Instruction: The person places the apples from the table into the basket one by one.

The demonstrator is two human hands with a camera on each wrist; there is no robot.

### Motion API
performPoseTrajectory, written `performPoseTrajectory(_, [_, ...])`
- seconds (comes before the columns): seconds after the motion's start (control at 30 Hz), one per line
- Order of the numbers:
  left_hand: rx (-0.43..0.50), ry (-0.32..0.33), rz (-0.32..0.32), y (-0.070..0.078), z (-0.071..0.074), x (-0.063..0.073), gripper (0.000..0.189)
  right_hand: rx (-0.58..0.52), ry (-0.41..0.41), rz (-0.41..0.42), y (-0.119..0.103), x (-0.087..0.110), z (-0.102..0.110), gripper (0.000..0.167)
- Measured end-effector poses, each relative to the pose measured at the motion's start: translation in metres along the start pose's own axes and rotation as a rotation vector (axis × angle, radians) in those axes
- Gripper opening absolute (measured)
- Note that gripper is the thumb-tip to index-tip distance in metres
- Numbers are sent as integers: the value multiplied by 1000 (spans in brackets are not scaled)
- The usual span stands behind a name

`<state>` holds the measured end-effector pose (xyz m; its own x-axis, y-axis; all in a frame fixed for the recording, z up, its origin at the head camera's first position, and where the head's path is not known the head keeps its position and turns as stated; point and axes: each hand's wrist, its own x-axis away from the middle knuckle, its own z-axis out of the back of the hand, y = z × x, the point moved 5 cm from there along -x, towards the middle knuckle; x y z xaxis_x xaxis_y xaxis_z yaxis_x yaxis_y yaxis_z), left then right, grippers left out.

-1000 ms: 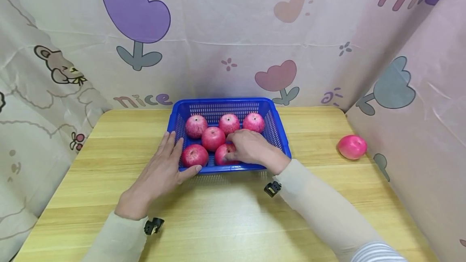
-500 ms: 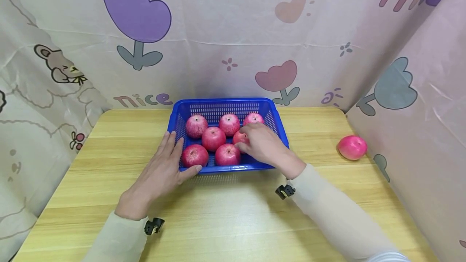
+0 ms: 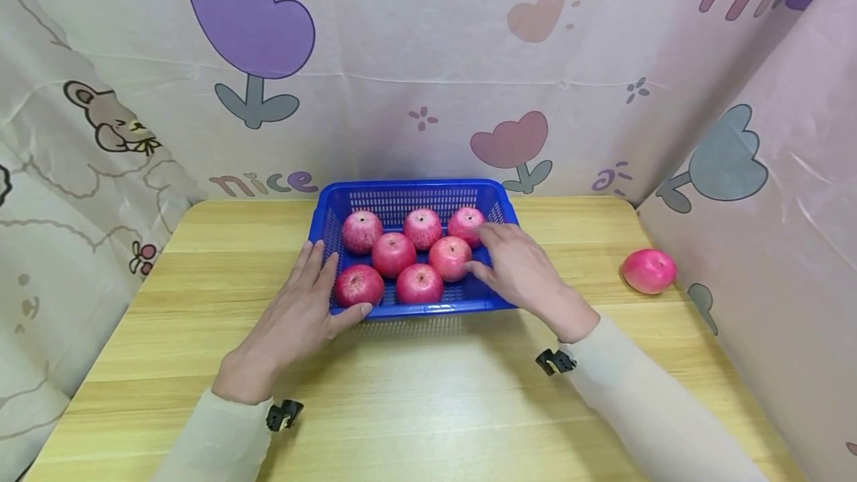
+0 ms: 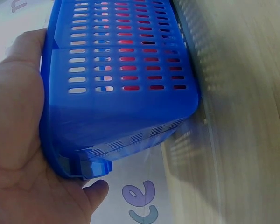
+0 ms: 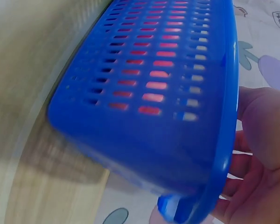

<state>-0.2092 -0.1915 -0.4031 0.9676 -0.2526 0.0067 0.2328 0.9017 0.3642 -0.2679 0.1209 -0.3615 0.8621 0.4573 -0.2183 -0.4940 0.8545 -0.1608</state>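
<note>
A blue plastic basket with slotted walls holds several red apples. My left hand rests against the basket's front left corner, its fingers lying along the left rim and its thumb at the front rim. The left wrist view has the palm beside the basket's rim. Over the basket's right side is my right hand, fingers loose and holding nothing. Its thumb is close to a lighter red apple, and its fingertips are near the back right apple; whether they touch is unclear.
One more pink-red apple lies on the right part of the wooden table, outside the basket. Patterned cloth hangs at the back and both sides, close behind the basket.
My right hand has moved right, from the front apple past the lighter red one, which is now uncovered, to the basket's right side. The left hand has stayed in place.
</note>
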Motion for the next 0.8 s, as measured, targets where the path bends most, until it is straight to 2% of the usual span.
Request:
performPoseTrajectory(0.27, [2, -2, 7, 0, 0, 0, 119, -38, 53, -80, 24, 11, 11, 57])
performPoseTrajectory(0.53, [10, -10, 11, 0, 0, 0, 118, -79, 116, -209, 59, 24, 22, 49])
performPoseTrajectory(0.8, [8, -12, 17, 0, 0, -1, 118, -62, 94, -334, 98, 43, 27, 53])
